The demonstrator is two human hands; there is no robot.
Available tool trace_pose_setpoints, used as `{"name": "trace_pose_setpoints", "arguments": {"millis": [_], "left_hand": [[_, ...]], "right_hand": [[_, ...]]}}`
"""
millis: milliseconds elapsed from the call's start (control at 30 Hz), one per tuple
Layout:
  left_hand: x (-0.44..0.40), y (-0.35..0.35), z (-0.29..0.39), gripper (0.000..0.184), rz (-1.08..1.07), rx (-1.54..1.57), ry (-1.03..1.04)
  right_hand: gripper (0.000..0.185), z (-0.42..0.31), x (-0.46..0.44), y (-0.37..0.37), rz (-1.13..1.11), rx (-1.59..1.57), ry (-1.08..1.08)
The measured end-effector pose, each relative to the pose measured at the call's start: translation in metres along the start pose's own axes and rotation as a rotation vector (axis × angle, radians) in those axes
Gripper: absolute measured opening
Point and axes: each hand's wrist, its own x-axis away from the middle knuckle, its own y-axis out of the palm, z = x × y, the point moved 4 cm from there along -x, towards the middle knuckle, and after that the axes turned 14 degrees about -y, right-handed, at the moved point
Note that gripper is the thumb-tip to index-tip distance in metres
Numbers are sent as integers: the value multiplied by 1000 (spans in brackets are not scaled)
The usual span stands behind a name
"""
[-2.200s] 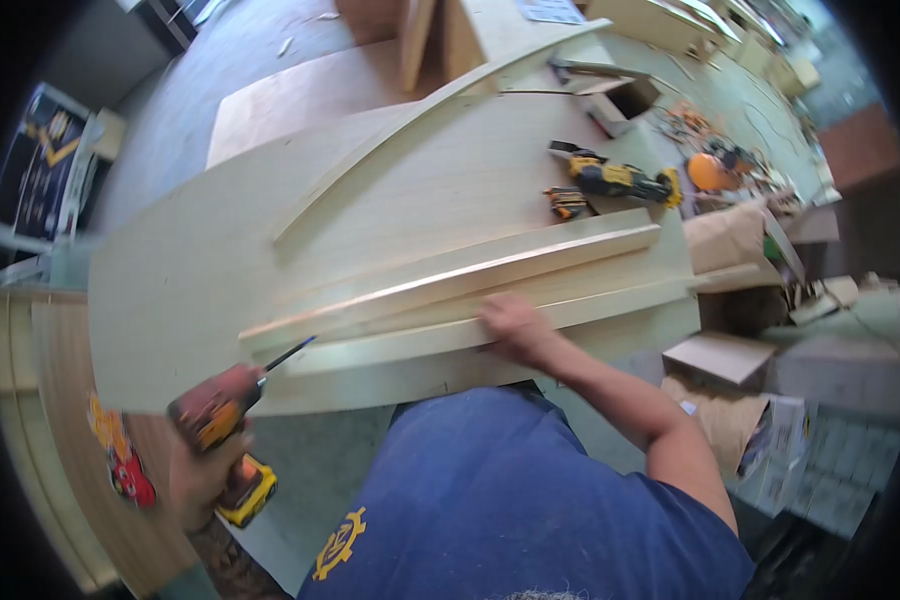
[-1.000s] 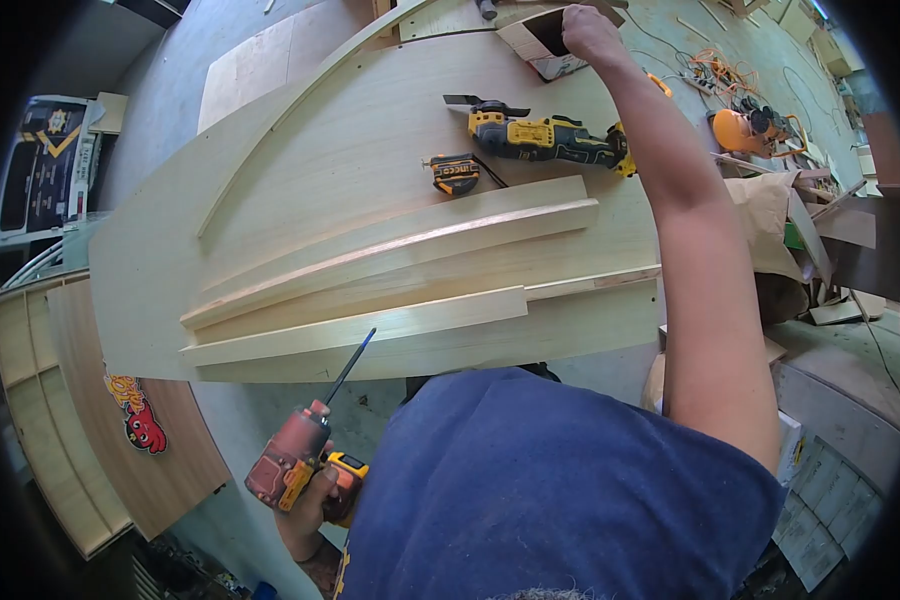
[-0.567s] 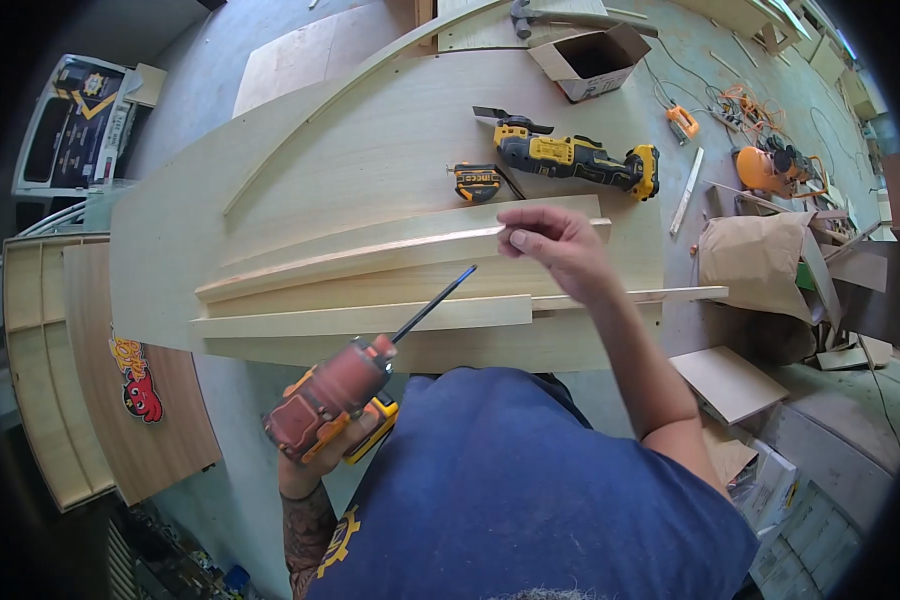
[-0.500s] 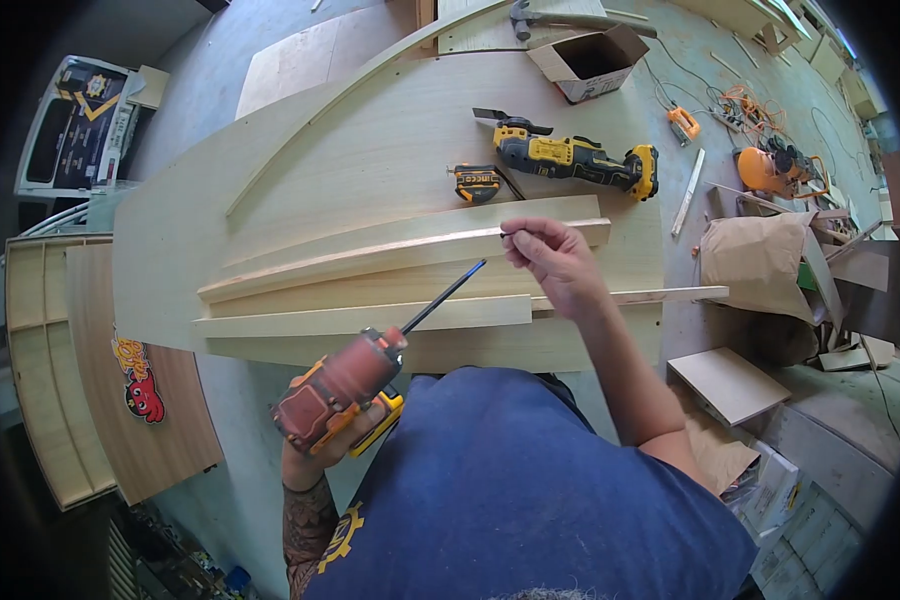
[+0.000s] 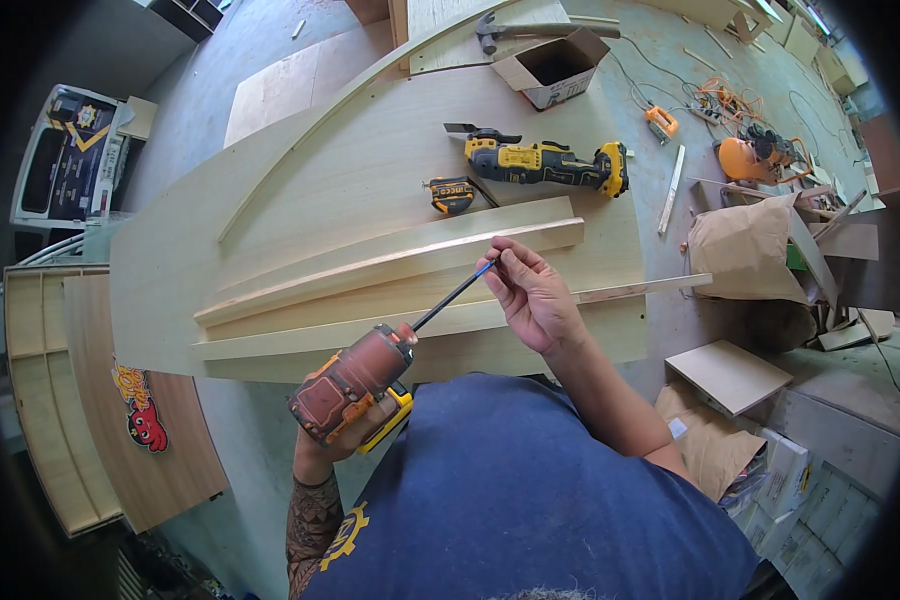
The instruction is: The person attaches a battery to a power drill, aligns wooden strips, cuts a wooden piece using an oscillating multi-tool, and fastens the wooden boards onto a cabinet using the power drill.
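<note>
My left hand (image 5: 342, 438) is wrapped round the handle of a red and yellow cordless driver (image 5: 355, 375). Its long bit (image 5: 452, 302) points up to the right. At the bit's blue tip, my right hand (image 5: 532, 295) pinches a small dark screw (image 5: 495, 259) between thumb and finger. Below the hands lie pale wood strips: a long raised one (image 5: 390, 268) and a lower one (image 5: 370, 328), both on a large curved plywood panel (image 5: 170, 240). A narrow strip (image 5: 645, 288) sticks out past the panel's right edge.
On the panel are a tape measure (image 5: 451, 196) and a yellow multi-tool (image 5: 545, 163). Behind them stand an open cardboard box (image 5: 560, 92) and a hammer (image 5: 530, 30). An orange tool (image 5: 750, 158), cords and wood scraps lie at the right. A brown paper bag (image 5: 745, 248) is nearer.
My right hand came back from the cardboard box with the small screw and moved down to the bit's tip. The driver has risen and swung right to meet it.
</note>
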Motion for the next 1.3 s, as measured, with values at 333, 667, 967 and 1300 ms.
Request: {"name": "trace_pose_setpoints", "arguments": {"millis": [333,667,967,1300], "left_hand": [[4,1,-2,26,-44,-139,57],[17,3,-26,36,32,94,-39],[21,1,-21,27,22,146,-200],[23,-4,27,26,12,-175,-154]], "right_hand": [[26,-3,10,-6,-28,125,24],[75,-40,44,8,-707,2013,-589],[57,-12,35,-54,-586,1901,-484],[51,-17,36,-50,-628,1878,-436]]}}
